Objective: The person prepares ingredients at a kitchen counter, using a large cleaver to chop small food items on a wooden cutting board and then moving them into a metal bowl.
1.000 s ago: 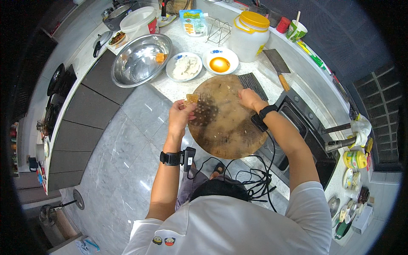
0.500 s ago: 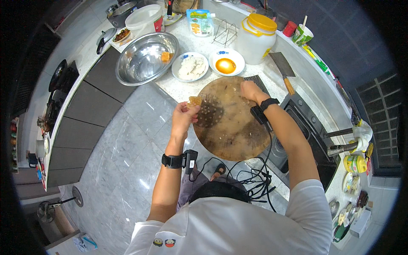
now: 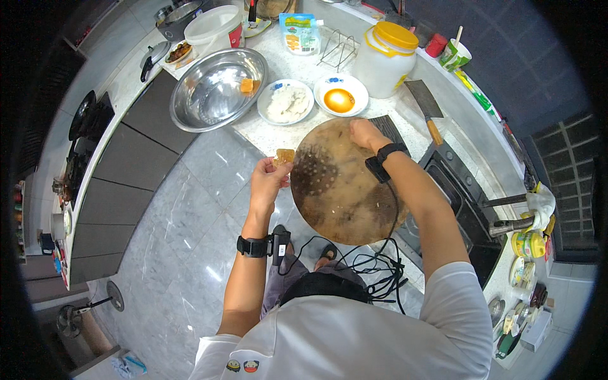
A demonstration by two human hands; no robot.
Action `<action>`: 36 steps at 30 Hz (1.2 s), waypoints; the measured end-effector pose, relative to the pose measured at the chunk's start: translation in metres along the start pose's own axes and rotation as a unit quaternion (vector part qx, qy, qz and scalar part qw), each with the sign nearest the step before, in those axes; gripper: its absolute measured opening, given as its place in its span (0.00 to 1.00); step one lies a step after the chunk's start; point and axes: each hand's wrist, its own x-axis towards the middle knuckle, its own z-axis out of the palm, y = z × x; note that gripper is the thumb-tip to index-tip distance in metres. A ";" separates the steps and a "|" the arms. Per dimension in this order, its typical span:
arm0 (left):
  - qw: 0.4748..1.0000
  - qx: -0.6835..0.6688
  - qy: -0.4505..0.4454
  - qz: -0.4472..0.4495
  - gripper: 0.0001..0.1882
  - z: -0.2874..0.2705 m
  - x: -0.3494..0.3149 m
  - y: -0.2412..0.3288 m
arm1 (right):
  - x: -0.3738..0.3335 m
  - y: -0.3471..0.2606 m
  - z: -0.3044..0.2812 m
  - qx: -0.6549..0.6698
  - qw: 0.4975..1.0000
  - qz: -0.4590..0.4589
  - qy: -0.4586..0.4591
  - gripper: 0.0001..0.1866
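Note:
My left hand (image 3: 268, 183) pinches a small amber-coloured block (image 3: 284, 156) between thumb and fingers, just off the left edge of a round wooden chopping board (image 3: 339, 196). Over the far side of that board is my right hand (image 3: 367, 134), its fingers curled downward; whatever they hold, if anything, is hidden under the hand. Similar orange blocks (image 3: 248, 86) lie in a large steel bowl (image 3: 190, 104) at the far left. Behind the board stand a plate of white, pasty food (image 3: 287, 104) and a bowl with orange-brown liquid (image 3: 339, 100).
A cleaver (image 3: 425, 104) lies right of the board, beyond a gas stove (image 3: 465, 190). A white tub with a yellow lid (image 3: 383, 60), a wire rack (image 3: 339, 50) and a blue pouch (image 3: 299, 35) stand at the back. Black cables (image 3: 386, 272) hang near my waist.
My right hand has shifted slightly left along the board's far side. My left hand has drawn a little left and lower with the amber-coloured block, still pinching it.

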 end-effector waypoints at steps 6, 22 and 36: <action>1.000 0.011 0.004 -0.007 0.20 0.000 0.004 0.001 | 0.004 -0.005 0.000 -0.027 0.999 0.029 -0.027 0.12; 1.000 0.015 -0.019 -0.012 0.20 0.007 -0.003 0.001 | -0.071 0.036 0.010 0.041 0.999 0.005 0.007 0.11; 1.000 0.019 0.011 0.009 0.25 -0.009 -0.024 0.008 | -0.062 0.023 0.010 0.001 0.994 0.106 -0.025 0.16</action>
